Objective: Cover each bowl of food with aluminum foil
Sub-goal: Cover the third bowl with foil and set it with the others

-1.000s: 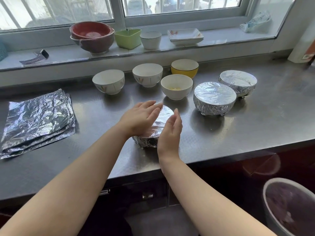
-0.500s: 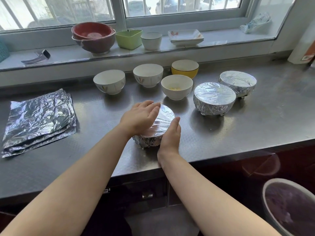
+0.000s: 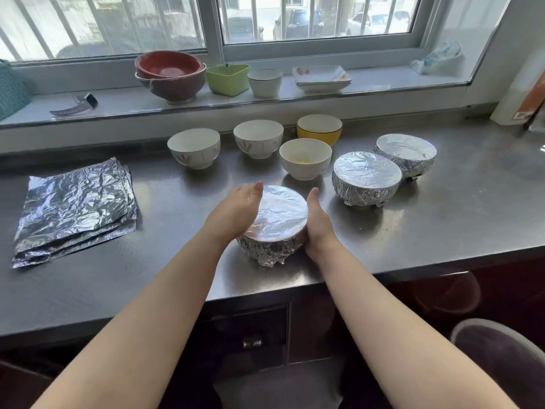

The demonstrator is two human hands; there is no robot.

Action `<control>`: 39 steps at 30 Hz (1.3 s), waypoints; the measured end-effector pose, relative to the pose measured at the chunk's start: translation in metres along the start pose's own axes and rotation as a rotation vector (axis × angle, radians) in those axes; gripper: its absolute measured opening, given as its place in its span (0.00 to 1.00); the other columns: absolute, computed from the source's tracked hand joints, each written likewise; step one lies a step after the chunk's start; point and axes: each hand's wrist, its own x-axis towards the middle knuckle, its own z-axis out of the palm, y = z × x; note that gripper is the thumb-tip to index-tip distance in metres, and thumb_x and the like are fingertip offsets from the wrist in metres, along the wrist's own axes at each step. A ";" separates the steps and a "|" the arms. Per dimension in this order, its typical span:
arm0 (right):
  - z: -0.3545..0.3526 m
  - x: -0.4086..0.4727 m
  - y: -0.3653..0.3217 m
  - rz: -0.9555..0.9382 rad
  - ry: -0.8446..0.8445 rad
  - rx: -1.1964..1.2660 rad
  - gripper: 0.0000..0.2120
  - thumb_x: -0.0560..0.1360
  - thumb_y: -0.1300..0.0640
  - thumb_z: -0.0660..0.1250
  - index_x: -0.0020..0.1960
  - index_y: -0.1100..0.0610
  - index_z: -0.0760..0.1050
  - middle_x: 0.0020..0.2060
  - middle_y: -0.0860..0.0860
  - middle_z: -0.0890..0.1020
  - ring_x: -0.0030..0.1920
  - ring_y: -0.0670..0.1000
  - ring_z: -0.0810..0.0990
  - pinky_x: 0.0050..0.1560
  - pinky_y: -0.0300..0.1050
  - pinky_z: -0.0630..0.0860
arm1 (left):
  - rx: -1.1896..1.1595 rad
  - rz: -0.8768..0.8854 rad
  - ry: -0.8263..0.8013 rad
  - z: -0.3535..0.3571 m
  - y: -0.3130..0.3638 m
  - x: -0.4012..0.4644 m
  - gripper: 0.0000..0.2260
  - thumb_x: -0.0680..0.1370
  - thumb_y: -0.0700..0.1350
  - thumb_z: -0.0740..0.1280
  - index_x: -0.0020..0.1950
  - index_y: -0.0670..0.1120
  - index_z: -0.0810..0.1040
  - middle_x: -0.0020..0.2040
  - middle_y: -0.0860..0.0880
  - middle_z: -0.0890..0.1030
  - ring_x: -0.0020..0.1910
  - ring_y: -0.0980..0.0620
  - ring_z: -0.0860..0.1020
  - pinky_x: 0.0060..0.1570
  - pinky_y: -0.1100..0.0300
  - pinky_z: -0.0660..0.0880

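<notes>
- The steel counter [image 3: 442, 231] was seen to carry all the work, with seven bowls and the foil supply set on it.
- A stack of foil sheets [image 3: 76, 208] was left at the far left of the counter, well apart from the bowls; enough sheets for the remaining bowls seemed to be there, though they could not be counted.
- Two wrapped bowls [image 3: 366, 178] [image 3: 405, 154] were already finished at the right, just beside each other.
- A third bowl [image 3: 275, 222] was placed near the front edge, with foil stretched flat over its top and crumpled down its side; it was judged to be almost finished.
- Four bowls were still uncovered behind it: two white bowls [image 3: 193, 147] [image 3: 258, 138], a yellow bowl [image 3: 319, 129] and a white bowl with some yellow food [image 3: 305, 157]. So less than half of the task was judged to be done.
- The left hand [image 3: 236, 211] was pressed against the left side of the third bowl, fingers straight and together.
- The right hand [image 3: 317, 219] was laid against its right side in the same way, fingers straight, nothing gripped.
</notes>
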 end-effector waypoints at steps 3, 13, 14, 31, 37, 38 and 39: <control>0.000 0.000 -0.004 -0.031 0.032 0.001 0.33 0.79 0.32 0.49 0.46 0.56 0.82 0.46 0.53 0.86 0.51 0.53 0.84 0.61 0.51 0.77 | -0.166 -0.014 0.087 0.008 -0.009 -0.008 0.18 0.84 0.51 0.51 0.56 0.41 0.75 0.51 0.43 0.78 0.54 0.45 0.75 0.60 0.46 0.70; 0.021 -0.021 -0.003 -0.495 0.118 -0.413 0.21 0.80 0.41 0.49 0.54 0.55 0.72 0.53 0.50 0.77 0.52 0.46 0.72 0.61 0.46 0.70 | -0.273 -0.055 0.130 0.016 -0.008 -0.008 0.12 0.78 0.46 0.53 0.40 0.60 0.68 0.41 0.58 0.73 0.49 0.52 0.72 0.55 0.52 0.70; 0.023 -0.019 0.000 -0.482 0.126 -0.436 0.22 0.78 0.38 0.49 0.55 0.53 0.71 0.54 0.49 0.74 0.55 0.47 0.71 0.61 0.48 0.68 | -0.291 -0.062 0.132 0.016 -0.008 -0.008 0.10 0.76 0.47 0.52 0.38 0.60 0.65 0.38 0.59 0.70 0.48 0.53 0.70 0.52 0.54 0.68; 0.027 -0.022 0.005 -0.278 0.272 0.093 0.20 0.84 0.51 0.50 0.68 0.56 0.74 0.63 0.46 0.78 0.63 0.43 0.75 0.56 0.31 0.70 | -0.450 -0.095 0.163 0.015 -0.003 -0.014 0.19 0.81 0.45 0.53 0.70 0.46 0.73 0.67 0.48 0.76 0.64 0.44 0.76 0.66 0.45 0.70; 0.027 -0.020 0.003 -0.209 0.262 0.103 0.18 0.82 0.50 0.52 0.64 0.52 0.76 0.60 0.50 0.80 0.61 0.50 0.78 0.66 0.51 0.74 | -0.445 -0.113 0.159 0.015 -0.004 -0.015 0.23 0.79 0.49 0.53 0.72 0.46 0.71 0.68 0.49 0.76 0.64 0.41 0.75 0.66 0.43 0.70; 0.027 -0.020 0.002 -0.188 0.261 0.104 0.18 0.82 0.50 0.52 0.63 0.53 0.77 0.59 0.51 0.81 0.60 0.51 0.79 0.65 0.52 0.75 | -0.448 -0.120 0.162 0.015 -0.003 -0.015 0.24 0.77 0.50 0.53 0.71 0.47 0.71 0.68 0.49 0.76 0.65 0.41 0.74 0.66 0.43 0.70; 0.026 -0.020 0.001 -0.173 0.248 0.101 0.19 0.81 0.50 0.52 0.61 0.53 0.78 0.57 0.52 0.82 0.58 0.52 0.80 0.64 0.53 0.75 | -0.452 -0.125 0.162 0.015 -0.003 -0.015 0.24 0.77 0.50 0.53 0.72 0.47 0.71 0.68 0.49 0.75 0.65 0.42 0.74 0.67 0.44 0.70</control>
